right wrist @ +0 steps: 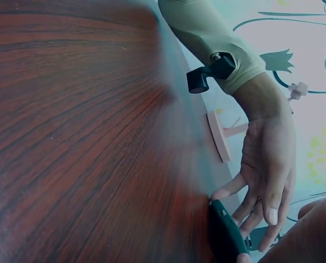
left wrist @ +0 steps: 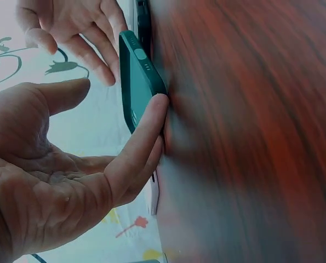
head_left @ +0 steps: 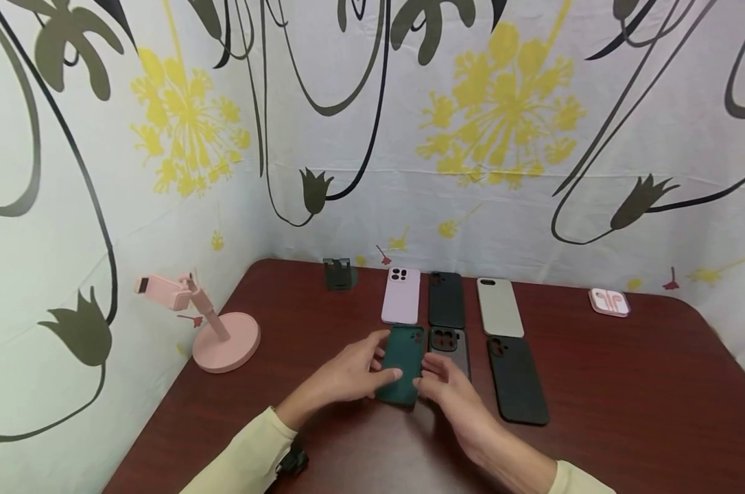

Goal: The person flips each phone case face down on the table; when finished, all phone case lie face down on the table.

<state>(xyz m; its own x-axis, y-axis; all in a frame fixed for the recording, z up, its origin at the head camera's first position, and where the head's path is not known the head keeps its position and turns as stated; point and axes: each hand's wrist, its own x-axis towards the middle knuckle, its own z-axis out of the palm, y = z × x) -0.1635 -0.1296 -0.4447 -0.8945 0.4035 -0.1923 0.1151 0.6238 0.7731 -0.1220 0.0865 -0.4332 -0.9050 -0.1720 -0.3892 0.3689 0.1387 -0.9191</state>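
A dark green phone case (head_left: 403, 367) lies on the table with its hollow inside facing up, its camera cutout at the far right corner. My left hand (head_left: 350, 370) is at its left edge; one fingertip touches the near corner of the case (left wrist: 143, 76) in the left wrist view, while the thumb stands apart above it. On the right side, my right hand (head_left: 449, 391) has its fingers extended along the case's right edge. The right wrist view shows the green case (right wrist: 226, 233) between the left hand (right wrist: 267, 159) and a right fingertip at the bottom.
Beyond and beside it lie a lilac case (head_left: 400, 298), a black case (head_left: 446, 302), a grey case (head_left: 455, 357), a pale case (head_left: 501, 309) and another black case (head_left: 521, 387). A pink stand (head_left: 227, 343), a dark folding stand (head_left: 339, 274) and boxed earphones (head_left: 610, 302) are farther out.
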